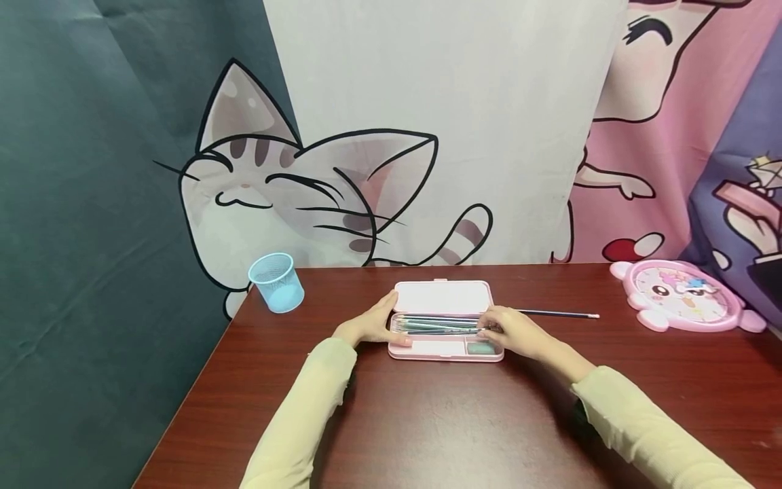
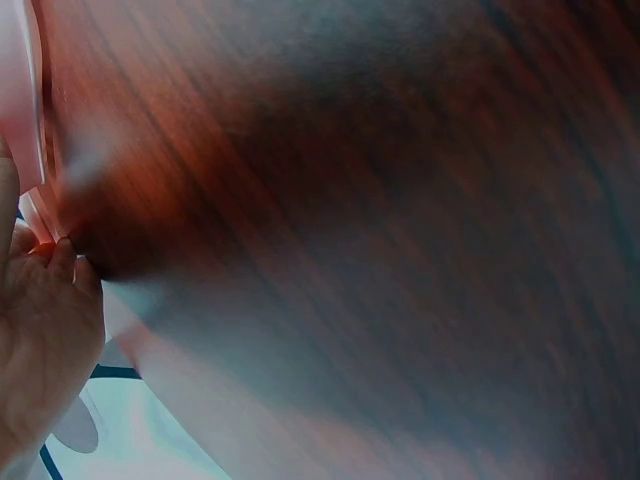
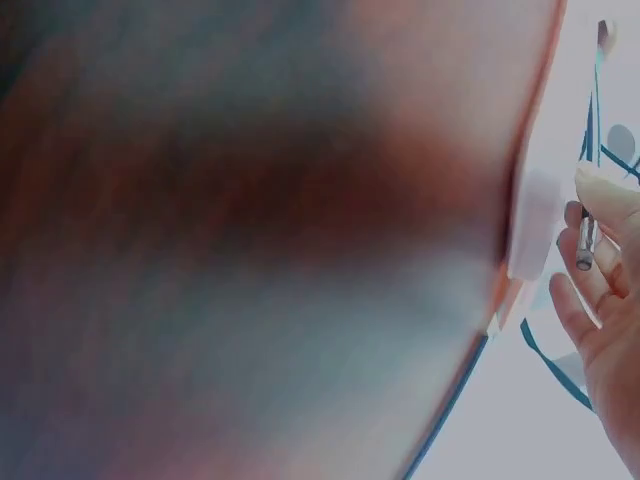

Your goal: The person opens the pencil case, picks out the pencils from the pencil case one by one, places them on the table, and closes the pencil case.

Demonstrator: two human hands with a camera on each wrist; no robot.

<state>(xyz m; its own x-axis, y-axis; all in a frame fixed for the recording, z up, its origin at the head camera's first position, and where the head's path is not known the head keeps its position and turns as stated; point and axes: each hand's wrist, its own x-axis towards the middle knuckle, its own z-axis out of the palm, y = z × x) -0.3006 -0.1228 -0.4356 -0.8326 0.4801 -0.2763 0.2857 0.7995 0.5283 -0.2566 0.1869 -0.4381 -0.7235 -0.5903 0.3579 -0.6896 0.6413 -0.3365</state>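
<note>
A pink pencil case [image 1: 436, 350] lies on the table with its lid [image 1: 442, 297] raised at the back. Several pencils [image 1: 436, 324] lie lengthwise inside it. My left hand [image 1: 373, 324] grips the case's left end, thumb over the front and fingers at the back by the lid. In the left wrist view, the left hand [image 2: 50, 340] shows at the edge with its fingertips against the pink case. At the other end, my right hand [image 1: 512, 331] pinches a pencil [image 3: 585, 250] near its metal-capped end, over the case. A grey-green eraser [image 1: 480, 348] sits in the front right compartment.
Behind my right hand, a dark pencil [image 1: 559, 314] lies on the brown table [image 1: 464, 421]. A blue mesh pen cup [image 1: 277, 285] stands at the back left. At the back right lies a pink animal-shaped clock [image 1: 687, 293]. A cartoon cloth hangs behind the table.
</note>
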